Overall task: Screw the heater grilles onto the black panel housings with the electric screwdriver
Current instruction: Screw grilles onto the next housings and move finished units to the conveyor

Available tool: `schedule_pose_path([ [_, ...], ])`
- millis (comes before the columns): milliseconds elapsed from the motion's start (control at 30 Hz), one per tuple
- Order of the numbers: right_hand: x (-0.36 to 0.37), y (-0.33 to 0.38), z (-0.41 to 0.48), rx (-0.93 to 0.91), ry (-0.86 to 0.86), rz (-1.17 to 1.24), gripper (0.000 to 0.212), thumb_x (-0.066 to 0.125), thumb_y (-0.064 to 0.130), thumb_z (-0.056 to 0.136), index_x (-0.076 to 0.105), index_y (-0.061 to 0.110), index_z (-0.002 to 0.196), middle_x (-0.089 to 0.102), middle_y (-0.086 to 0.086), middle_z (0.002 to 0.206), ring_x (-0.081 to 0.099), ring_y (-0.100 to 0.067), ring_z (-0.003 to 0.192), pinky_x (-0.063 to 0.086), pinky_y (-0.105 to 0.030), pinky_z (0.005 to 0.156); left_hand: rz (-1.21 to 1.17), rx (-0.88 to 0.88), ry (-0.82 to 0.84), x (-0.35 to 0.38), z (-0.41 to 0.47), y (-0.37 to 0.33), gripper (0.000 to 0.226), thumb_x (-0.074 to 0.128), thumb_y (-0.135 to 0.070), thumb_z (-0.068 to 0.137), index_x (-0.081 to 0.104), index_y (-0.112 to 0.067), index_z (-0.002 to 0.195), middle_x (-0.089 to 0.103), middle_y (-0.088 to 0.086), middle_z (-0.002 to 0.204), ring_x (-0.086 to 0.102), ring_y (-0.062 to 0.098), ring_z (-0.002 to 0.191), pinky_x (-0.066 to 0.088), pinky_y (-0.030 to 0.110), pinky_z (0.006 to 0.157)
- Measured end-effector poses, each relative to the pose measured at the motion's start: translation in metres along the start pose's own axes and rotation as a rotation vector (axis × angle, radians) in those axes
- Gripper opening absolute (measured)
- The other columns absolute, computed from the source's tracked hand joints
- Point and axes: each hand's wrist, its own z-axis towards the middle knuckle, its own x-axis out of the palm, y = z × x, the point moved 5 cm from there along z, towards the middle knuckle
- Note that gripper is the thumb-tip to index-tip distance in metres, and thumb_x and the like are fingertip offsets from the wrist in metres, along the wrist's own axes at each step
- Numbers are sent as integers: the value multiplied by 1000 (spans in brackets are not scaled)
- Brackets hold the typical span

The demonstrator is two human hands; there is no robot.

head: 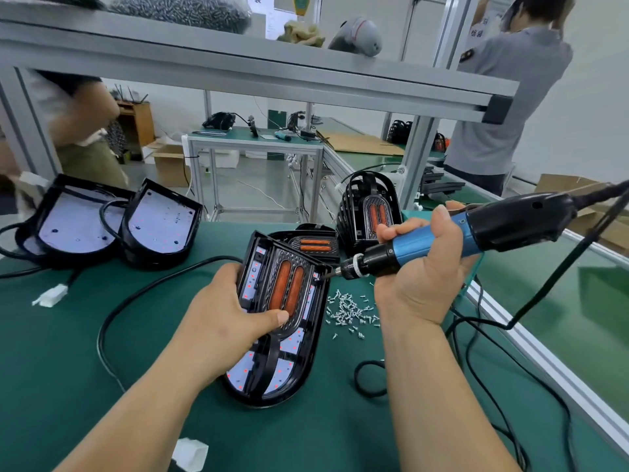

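The right grip (418,264) is closed round the blue barrel of the electric screwdriver (503,221), which lies almost level with its bit pointing left. The bit meets a screw point at the upper right corner of the heater grille (286,287). The left grip (231,311) clasps the black panel housing (272,376), fingers round its left edge and thumb pressed on the grille's lower end, tilting the far end up off the counter (102,369).

The step in hand looks like driving a corner screw on this unit. Next, I judge, the bit must stay square in the screw head until it seats. Then a fresh screw comes from the loose pile of screws (350,311) just right of the housing, for another corner.

The housing lies mid-counter, towards the near edge. Behind it, at the far edge, are two units with grilles fitted: a flat one (316,245) and an upright caged one (367,206). At the far left corner lie two open housings (85,226). A black cable (136,301) loops across the green mat, with a white connector (51,296) near the left edge.

An aluminium shelf (238,63) spans overhead. A green conveyor (595,301) runs along the right side. One person (503,97) stands at the far right, and another (78,107), blurred, at the far left.
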Motion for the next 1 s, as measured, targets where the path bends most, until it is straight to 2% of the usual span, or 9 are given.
schedule_pose_path([
  [100, 6, 4, -1, -59, 64, -31, 24, 61, 14, 83, 50, 14, 104, 49, -3, 54, 49, -21, 50, 53, -36, 61, 6, 2, 6, 1, 0, -1, 48, 89, -29, 66, 52, -37, 97, 67, -33, 88, 63, -8, 78, 46, 21, 68],
  [233, 6, 1, 3, -65, 123, -21, 22, 61, 14, 83, 52, 15, 103, 50, -2, 53, 51, -18, 49, 52, -34, 59, 0, -27, 5, 0, -1, 1, 50, 90, -28, 66, 53, -36, 98, 72, -20, 86, 69, 7, 84, 57, 39, 76],
  [367, 5, -4, 1, -81, 125, -55, 22, 60, 15, 82, 51, 17, 102, 50, -1, 52, 51, -18, 49, 51, -36, 61, -18, -44, 22, 1, 3, 5, 49, 90, -28, 66, 54, -36, 98, 71, -26, 89, 69, 4, 82, 53, 30, 72],
  [500, 9, -26, -4, -58, 130, -138, 22, 61, 14, 80, 49, 17, 97, 53, 1, 53, 52, -14, 47, 49, -35, 59, -161, -202, 103, 3, 11, 22, 42, 89, -21, 68, 65, -24, 102, 77, -2, 91, 74, 19, 84, 57, 35, 71],
  [567, 14, -41, -4, -23, 135, -174, 23, 62, 13, 78, 49, 17, 96, 51, -1, 56, 52, -12, 45, 50, -32, 55, -220, -289, 135, 4, 14, 30, 42, 89, -16, 68, 68, -16, 105, 77, 7, 96, 74, 27, 89, 57, 41, 80],
  [667, 18, -59, -4, 15, 145, -238, 24, 64, 14, 76, 51, 17, 96, 50, -4, 63, 50, -13, 46, 49, -29, 52, -261, -385, 154, 6, 14, 39, 57, 87, -22, 57, 68, -7, 109, 75, 13, 102, 71, 34, 98, 54, 51, 95],
  [800, 12, -70, -3, 15, 134, -305, 25, 65, 16, 76, 51, 18, 96, 47, -10, 66, 46, -23, 51, 47, -28, 51, -251, -463, 149, 8, 16, 46, 51, 88, -22, 68, 65, -5, 110, 72, 15, 106, 68, 36, 99, 53, 47, 94],
  [900, 6, -71, 0, -1, 100, -305, 23, 64, 17, 78, 50, 18, 96, 48, -6, 60, 45, -24, 48, 46, -30, 50, -223, -476, 108, 7, 18, 47, 46, 89, -21, 70, 63, -5, 104, 71, 13, 101, 67, 31, 95, 52, 35, 80],
  [1000, 0, -71, 3, -11, 68, -300, 24, 63, 19, 79, 47, 16, 96, 49, -4, 54, 46, -22, 43, 45, -33, 53, -215, -469, 118, 9, 18, 45, 39, 88, -20, 72, 66, -6, 102, 72, 12, 99, 68, 30, 93, 55, 41, 87],
])
